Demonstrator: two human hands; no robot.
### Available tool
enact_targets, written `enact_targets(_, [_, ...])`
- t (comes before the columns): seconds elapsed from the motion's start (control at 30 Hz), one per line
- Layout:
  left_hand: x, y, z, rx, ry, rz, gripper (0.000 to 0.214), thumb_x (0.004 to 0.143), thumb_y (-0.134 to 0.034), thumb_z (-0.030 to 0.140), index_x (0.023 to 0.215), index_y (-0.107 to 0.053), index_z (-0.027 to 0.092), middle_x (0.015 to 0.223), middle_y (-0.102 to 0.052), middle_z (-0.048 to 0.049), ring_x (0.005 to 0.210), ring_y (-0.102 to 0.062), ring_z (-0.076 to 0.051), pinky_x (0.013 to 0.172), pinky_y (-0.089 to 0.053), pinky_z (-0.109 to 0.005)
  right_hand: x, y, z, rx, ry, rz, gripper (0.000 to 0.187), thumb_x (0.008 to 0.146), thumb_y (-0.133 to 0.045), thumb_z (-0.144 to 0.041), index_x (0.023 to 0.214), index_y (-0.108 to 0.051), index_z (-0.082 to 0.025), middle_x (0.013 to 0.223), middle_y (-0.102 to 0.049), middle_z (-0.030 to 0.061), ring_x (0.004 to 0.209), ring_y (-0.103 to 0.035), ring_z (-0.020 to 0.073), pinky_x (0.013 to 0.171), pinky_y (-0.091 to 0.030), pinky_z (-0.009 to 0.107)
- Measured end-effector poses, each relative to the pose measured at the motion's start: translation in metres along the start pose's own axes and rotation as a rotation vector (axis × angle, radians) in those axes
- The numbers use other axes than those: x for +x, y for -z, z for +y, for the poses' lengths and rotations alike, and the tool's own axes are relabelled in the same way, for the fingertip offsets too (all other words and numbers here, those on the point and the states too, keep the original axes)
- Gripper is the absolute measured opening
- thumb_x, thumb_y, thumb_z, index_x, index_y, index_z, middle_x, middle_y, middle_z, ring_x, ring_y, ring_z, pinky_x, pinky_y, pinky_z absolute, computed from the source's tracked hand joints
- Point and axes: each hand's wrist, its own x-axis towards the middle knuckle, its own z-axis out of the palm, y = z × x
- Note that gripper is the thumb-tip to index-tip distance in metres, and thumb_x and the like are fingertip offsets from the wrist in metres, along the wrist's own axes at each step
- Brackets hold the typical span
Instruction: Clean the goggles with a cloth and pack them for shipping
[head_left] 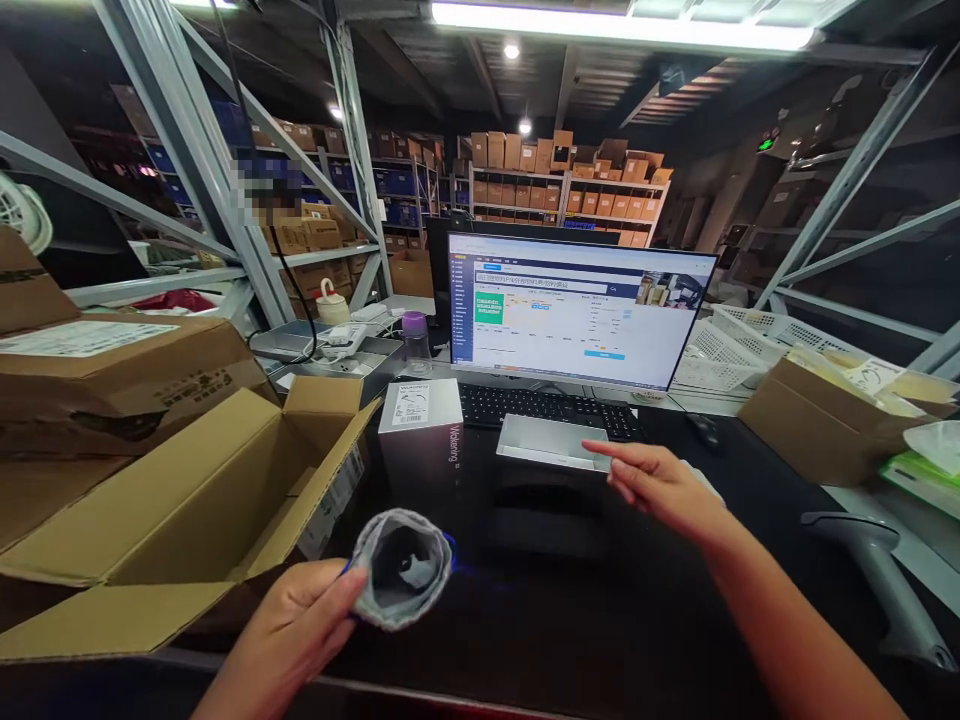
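Left hand closes on a grey fabric tube beside an open brown cardboard box; right hand hangs open, empty.

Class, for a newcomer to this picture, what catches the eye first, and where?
The bright computer monitor glows mid-desk, with shelves of cardboard cartons behind it. At the left gapes an open cardboard box, and in the foreground the left hand holds a rolled grey fabric tube.

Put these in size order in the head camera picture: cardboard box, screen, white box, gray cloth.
1. Cardboard box
2. Screen
3. White box and gray cloth look alike; the cloth is nearer the camera, so I'm unsure.
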Motion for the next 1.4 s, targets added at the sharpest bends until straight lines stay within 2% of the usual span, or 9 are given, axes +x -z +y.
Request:
enact_targets(0.3, [0.012, -0.026, -0.001, -0.012, -0.029, -0.053, 0.067, 0.07, -0.054, 0.083, 0.048, -0.038, 0.022, 0.035, -0.03, 0.0056, 0.034, -0.021, -0.005, 0.035, -0.015, -0.019, 0.001, -0.111, -0.032, -0.396, 0.157, -0.104, 0.082, 0.077, -0.08, -0.028, 0.149, -0.041, -0.025, 0.137, -0.056, 0.0117, 0.072, -0.065, 0.0133, 0.072, -0.057, 0.03])
enact_targets(0.4, [0.006, -0.023, 0.001, 0.009, -0.033, -0.028, 0.071, 0.068, -0.051, 0.088, 0.046, -0.035, 0.022, 0.035, -0.031, 0.0041, 0.034, -0.022, -0.005, 0.036, -0.016, -0.02, 0.024, -0.122, -0.033, -0.363, 0.167, -0.145, 0.056, 0.085, -0.067, -0.018, 0.139, -0.054, -0.023, 0.127, -0.063, 0.0097, 0.068, -0.065, 0.0126, 0.068, -0.056, 0.028])
enact_targets(0.53, [-0.006, -0.005, 0.001, 0.079, -0.131, 0.04, 0.073, 0.072, -0.043, 0.088, 0.044, -0.035, 0.022, 0.035, -0.032, 0.0021, 0.035, -0.024, -0.007, 0.037, -0.018, -0.022, 0.035, -0.093, -0.028, -0.108, 0.002, -0.355, 0.031, 0.096, -0.048, -0.018, 0.114, -0.073, -0.021, 0.071, -0.063, -0.0025, 0.046, -0.057, 0.0071, 0.048, -0.045, 0.019])
enact_targets(0.87, [0.006, -0.01, -0.046, 0.441, -0.48, -0.12, 0.067, 0.09, -0.031, 0.075, 0.051, -0.034, 0.02, 0.048, -0.037, 0.0023, 0.047, -0.036, -0.011, 0.049, -0.028, -0.025, -0.057, 0.022, 0.029, 0.383, -0.479, 0.018, 0.039, 0.08, -0.077, -0.045, 0.114, -0.076, -0.025, 0.062, -0.066, 0.0021, 0.035, -0.045, 0.0036, 0.038, -0.029, 0.018])
enact_targets(0.97, [0.014, -0.037, -0.052, 0.443, -0.513, -0.081, 0.051, 0.082, -0.057, 0.068, 0.066, -0.05, 0.02, 0.089, -0.067, -0.0088, 0.08, -0.063, -0.021, 0.07, -0.05, -0.029, -0.073, 0.021, 0.036, 0.633, -0.499, 0.23, 0.029, 0.076, -0.083, -0.04, 0.101, -0.077, -0.027, 0.053, -0.058, -0.0034, 0.031, -0.035, -0.0002, 0.035, -0.025, 0.014])
enact_targets(1.07, [0.015, -0.061, -0.053, 0.537, -0.47, -0.141, 0.033, 0.068, -0.081, 0.036, 0.083, -0.056, 0.021, 0.147, -0.047, -0.0156, 0.129, -0.052, -0.032, 0.101, -0.049, -0.042, -0.069, 0.012, 0.037, 0.719, -0.407, 0.483, 0.024, 0.07, -0.087, -0.038, 0.086, -0.076, -0.025, 0.065, -0.067, 0.0002, 0.046, -0.055, 0.0049, 0.046, -0.046, 0.015])
enact_targets(1.23, [0.013, -0.085, -0.057, 0.672, -0.538, -0.195, 0.027, 0.069, -0.074, 0.015, 0.081, -0.052, 0.022, 0.152, -0.043, -0.0135, 0.129, -0.056, -0.031, 0.1, -0.053, -0.043, -0.062, -0.032, 0.007, 0.102, -0.101, 0.192, 0.052, 0.082, -0.074, -0.045, 0.129, -0.064, -0.024, 0.131, -0.066, 0.0134, 0.116, -0.065, 0.0276, 0.1, -0.053, 0.042])
enact_targets(1.33, [0.008, -0.091, -0.06, 0.718, -0.65, -0.093, 0.02, 0.071, -0.068, 0.012, 0.079, -0.052, 0.022, 0.147, -0.049, -0.0135, 0.121, -0.062, -0.03, 0.094, -0.057, -0.041, -0.061, -0.081, -0.005, -0.533, 0.185, -0.12, 0.101, 0.069, -0.086, -0.04, 0.153, -0.037, -0.015, 0.151, -0.046, 0.0212, 0.131, -0.052, 0.0378, 0.105, -0.049, 0.049])
enact_targets(1.4, [0.004, -0.093, -0.063, 0.72, -0.69, -0.039, 0.022, 0.068, -0.063, 0.007, 0.077, -0.05, 0.022, 0.144, -0.051, -0.0125, 0.119, -0.063, -0.029, 0.09, -0.059, -0.038, -0.057, -0.116, 0.0, -0.845, 0.391, -0.191, 0.091, 0.076, -0.079, -0.032, 0.151, -0.036, -0.004, 0.143, -0.053, 0.0254, 0.123, -0.057, 0.0391, 0.099, -0.052, 0.051])
